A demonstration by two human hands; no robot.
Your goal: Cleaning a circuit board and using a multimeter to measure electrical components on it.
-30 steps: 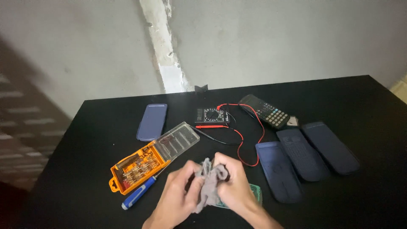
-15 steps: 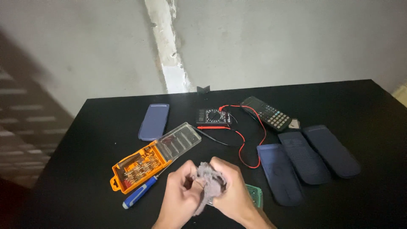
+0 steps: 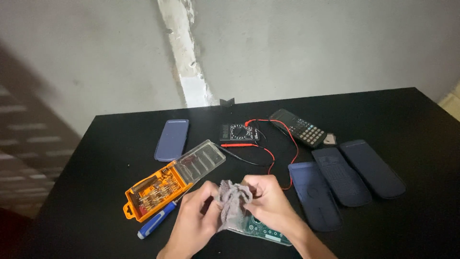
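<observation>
a crumpled grey cloth (image 3: 232,200) sits bunched between both hands at the near edge of the black surface (image 3: 412,115), just above a green circuit board (image 3: 261,229) that lies flat under the right wrist. the cloth looks soft, light and limp, likely to fold and slip unless pinched in a gathered wad; the board looks thin, stiff and fragile, best taken by its edges. the left hand (image 3: 194,223) has its fingers closed on the cloth's left side, and the right hand (image 3: 269,201) is pinched on its right side. to the left lies an orange bit case (image 3: 158,193) with its clear lid (image 3: 201,160) swung open, a blue-handled screwdriver (image 3: 155,220) touching its near corner. further back rests a slim blue cover (image 3: 171,139), a small black multimeter (image 3: 236,132) with red leads (image 3: 275,156) looping forward, and a dark calculator (image 3: 298,127). to the right, three dark blue oblong covers (image 3: 342,180) lie side by side.
</observation>
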